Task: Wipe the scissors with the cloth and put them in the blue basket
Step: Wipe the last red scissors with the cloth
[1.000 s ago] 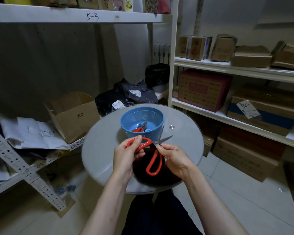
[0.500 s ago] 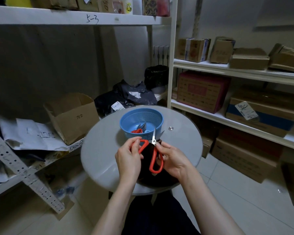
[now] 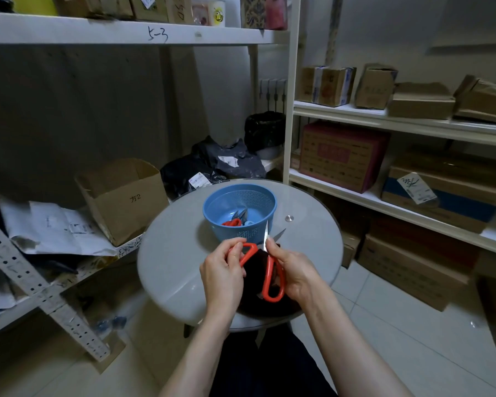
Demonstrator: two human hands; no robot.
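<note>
Red-handled scissors (image 3: 269, 270) are held over a dark cloth (image 3: 258, 285) at the near edge of the round table. My left hand (image 3: 222, 275) grips the left handle loop. My right hand (image 3: 294, 272) holds the right handle near the pivot, with its fingertips by the blades. The blades are spread apart and point up toward the blue basket (image 3: 265, 202). Other scissors (image 3: 235, 220) lie inside the basket. Part of the cloth is hidden under my hands.
The round grey table (image 3: 169, 253) carries a small metal stud (image 3: 289, 218). An open cardboard box (image 3: 123, 196) sits on the low left shelf with papers. Shelves with boxes (image 3: 341, 156) stand on the right. Dark bags (image 3: 212, 167) lie behind the table.
The scissors turned from lying across to standing more upright, blades now pointing toward the basket. Both hands moved closer together on the handles.
</note>
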